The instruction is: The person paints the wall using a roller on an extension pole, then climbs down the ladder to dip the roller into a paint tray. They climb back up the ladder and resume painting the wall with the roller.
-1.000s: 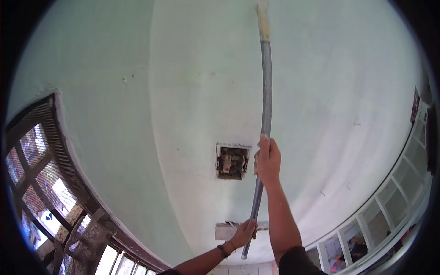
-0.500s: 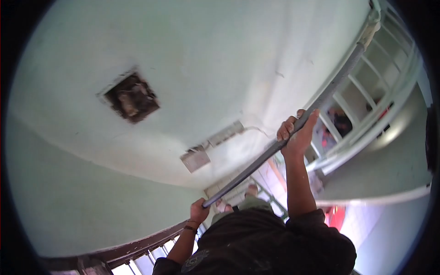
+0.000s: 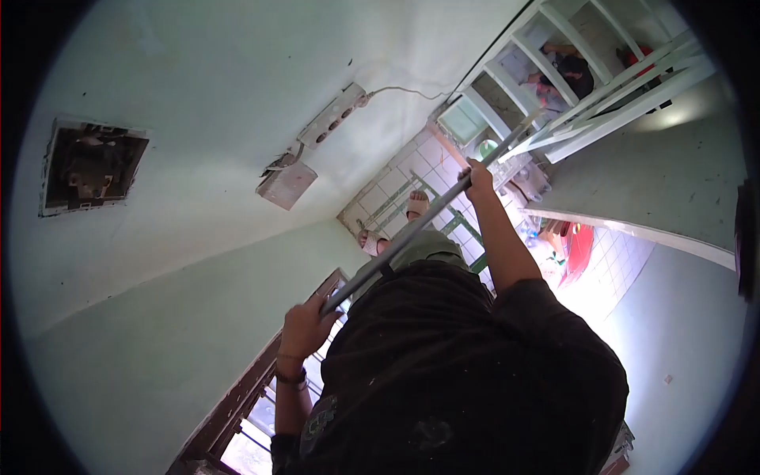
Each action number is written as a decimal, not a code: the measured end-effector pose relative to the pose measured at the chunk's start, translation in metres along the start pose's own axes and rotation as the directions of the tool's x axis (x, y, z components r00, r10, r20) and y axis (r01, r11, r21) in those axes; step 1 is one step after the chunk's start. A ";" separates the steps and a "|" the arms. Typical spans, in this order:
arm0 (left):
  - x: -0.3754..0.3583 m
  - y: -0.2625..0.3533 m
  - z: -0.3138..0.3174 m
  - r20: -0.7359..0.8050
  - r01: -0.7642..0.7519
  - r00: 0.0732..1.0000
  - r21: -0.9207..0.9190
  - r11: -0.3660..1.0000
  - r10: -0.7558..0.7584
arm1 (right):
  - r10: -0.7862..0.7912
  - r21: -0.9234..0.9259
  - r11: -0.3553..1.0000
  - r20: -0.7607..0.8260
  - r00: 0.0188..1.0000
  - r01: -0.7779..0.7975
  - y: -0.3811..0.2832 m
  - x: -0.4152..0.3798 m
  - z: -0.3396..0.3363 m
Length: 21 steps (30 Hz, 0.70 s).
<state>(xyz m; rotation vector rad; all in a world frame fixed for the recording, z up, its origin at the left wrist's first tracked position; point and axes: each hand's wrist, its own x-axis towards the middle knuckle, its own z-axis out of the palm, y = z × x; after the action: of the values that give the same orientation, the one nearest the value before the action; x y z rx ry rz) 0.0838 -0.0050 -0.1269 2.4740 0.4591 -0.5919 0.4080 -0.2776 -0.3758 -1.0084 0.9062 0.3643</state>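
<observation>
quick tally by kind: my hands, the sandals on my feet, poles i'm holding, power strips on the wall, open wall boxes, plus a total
Hands: 2
Sandals: 2
Pole: 1
Power strip: 1
Open wall box: 1
Total: 7

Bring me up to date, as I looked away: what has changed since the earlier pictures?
The long, round grey pole has swung from near upright in view to a rightward slant, its far end by the white slatted frame. The camera has tipped down. Nothing was let go: left hand and right hand still hold it.
</observation>
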 end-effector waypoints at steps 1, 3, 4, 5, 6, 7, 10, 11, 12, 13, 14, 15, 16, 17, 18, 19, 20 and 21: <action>0.015 0.016 -0.006 0.000 -0.001 1.000 0.062 0.998 0.001 | 0.092 0.041 0.995 -0.013 0.996 -0.091 0.009 0.011 0.001; 0.050 0.043 -0.002 -0.012 -0.027 1.000 0.181 0.983 0.029 | 0.191 -0.062 0.980 0.058 0.980 -0.187 0.039 0.019 -0.002; 0.069 0.052 0.006 0.005 -0.052 0.999 0.202 0.978 0.052 | 0.276 -0.067 0.960 0.045 0.960 -0.273 0.065 0.025 -0.001; 0.090 0.060 0.020 0.020 -0.079 0.997 0.222 0.972 0.076 | 0.357 -0.071 0.932 0.033 0.933 -0.354 0.088 0.023 0.002; 0.110 0.070 0.033 0.023 -0.069 0.998 0.219 0.973 0.066 | 0.371 -0.149 0.922 0.066 0.926 -0.358 0.098 -0.002 0.011; 0.128 0.080 0.045 0.025 -0.062 0.998 0.216 0.974 0.058 | 0.384 -0.224 0.907 0.098 0.918 -0.355 0.102 -0.039 0.022; 0.172 0.101 0.065 0.093 -0.068 0.995 0.255 0.965 0.046 | 0.354 -0.101 0.933 0.104 0.929 -0.344 0.113 -0.102 0.045; 0.182 0.103 0.069 0.168 -0.043 0.986 0.199 0.979 0.009 | 0.331 -0.121 0.940 0.106 0.938 -0.318 0.115 -0.099 0.044; 0.191 0.105 0.072 0.241 -0.010 0.970 0.146 0.989 -0.026 | 0.308 -0.140 0.946 0.109 0.945 -0.292 0.117 -0.096 0.042; 0.197 0.108 0.075 0.225 -0.017 0.974 0.146 0.989 -0.017 | 0.327 -0.138 0.940 0.099 0.940 -0.313 0.114 -0.087 0.039; 0.199 0.108 0.077 0.251 -0.060 0.967 0.080 0.995 0.038 | 0.349 -0.140 0.932 0.094 0.933 -0.334 0.110 -0.076 0.035; 0.200 0.107 0.080 0.271 -0.098 0.958 0.011 0.995 0.091 | 0.372 -0.148 0.922 0.092 0.924 -0.357 0.107 -0.062 0.030; 0.206 0.101 0.089 0.250 -0.113 0.959 -0.097 0.989 0.134 | 0.396 -0.160 0.911 0.090 0.914 -0.379 0.104 -0.047 0.023; 0.203 0.103 0.077 0.221 -0.112 0.966 -0.099 0.989 0.131 | 0.418 -0.175 0.900 0.088 0.904 -0.399 0.102 -0.029 0.016; 0.197 0.110 0.058 0.288 -0.161 0.926 -0.284 0.945 0.245 | 0.469 -0.174 0.878 0.137 0.872 -0.445 0.106 0.011 -0.002; 0.192 0.116 0.039 0.332 -0.198 0.867 -0.456 0.868 0.372 | 0.514 -0.170 0.856 0.185 0.838 -0.488 0.105 0.043 -0.012; 0.188 0.120 0.022 0.473 0.035 0.846 -0.513 0.857 0.248 | 0.479 -0.142 0.875 0.123 0.869 -0.462 0.070 0.017 0.000; 0.192 0.114 0.014 0.453 0.016 0.855 -0.510 0.860 0.254 | 0.445 -0.113 0.892 0.057 0.894 -0.437 0.038 -0.011 0.009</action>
<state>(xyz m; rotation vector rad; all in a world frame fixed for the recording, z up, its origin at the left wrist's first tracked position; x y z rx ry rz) 0.2911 -0.0662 -0.1837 1.7437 0.1991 -0.9085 0.3811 -0.2495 -0.3863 -0.8612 1.0501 0.8366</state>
